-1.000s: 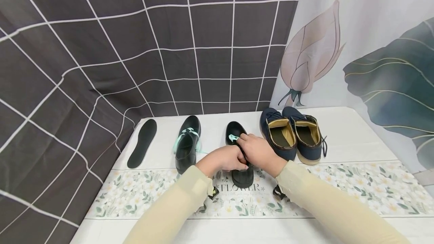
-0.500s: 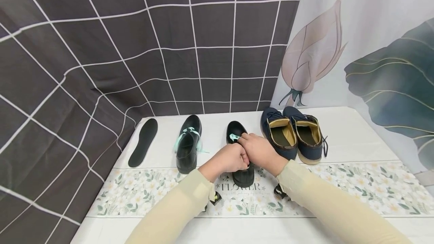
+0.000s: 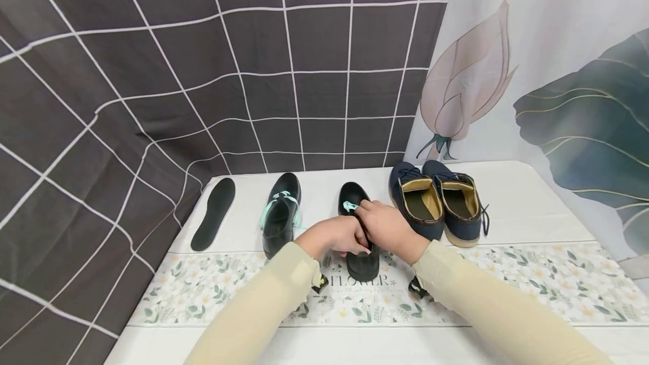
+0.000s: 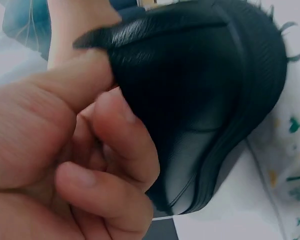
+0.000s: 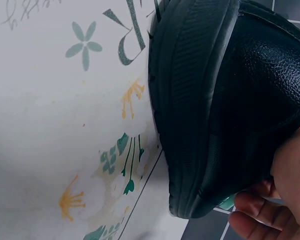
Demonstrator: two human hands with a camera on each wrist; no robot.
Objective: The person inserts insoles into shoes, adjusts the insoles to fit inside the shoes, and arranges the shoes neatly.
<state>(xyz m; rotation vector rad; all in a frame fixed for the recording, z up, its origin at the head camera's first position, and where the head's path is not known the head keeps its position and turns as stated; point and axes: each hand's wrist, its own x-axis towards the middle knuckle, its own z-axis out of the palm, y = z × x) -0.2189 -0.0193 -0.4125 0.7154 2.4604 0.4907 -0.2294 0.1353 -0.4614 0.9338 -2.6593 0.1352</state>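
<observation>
A black leather shoe (image 3: 363, 269) with mint-green laces (image 3: 349, 205) stands on the table in front of me, toe pointing away. My left hand (image 3: 341, 235) grips the left edge of its opening. In the left wrist view a digit reaches into the shoe (image 4: 200, 75), while other fingers curl against the outside. On the opposite side, my right hand (image 3: 386, 224) holds the upper close behind the laces. Curled fingers (image 5: 260, 212) show beside the shoe in the right wrist view. Both hands cover much of the opening, so its inside is hidden.
A matching black shoe (image 3: 278, 232) with mint laces stands to the left, and a black insole (image 3: 214, 213) lies beyond it. Two navy shoes (image 3: 431, 227) with tan linings sit close on the right. A dark gridded curtain (image 3: 319, 94) hangs behind the table.
Both hands stay on the same shoe. The left hand's fingers shift slightly at the opening; the shoes and insole keep their places.
</observation>
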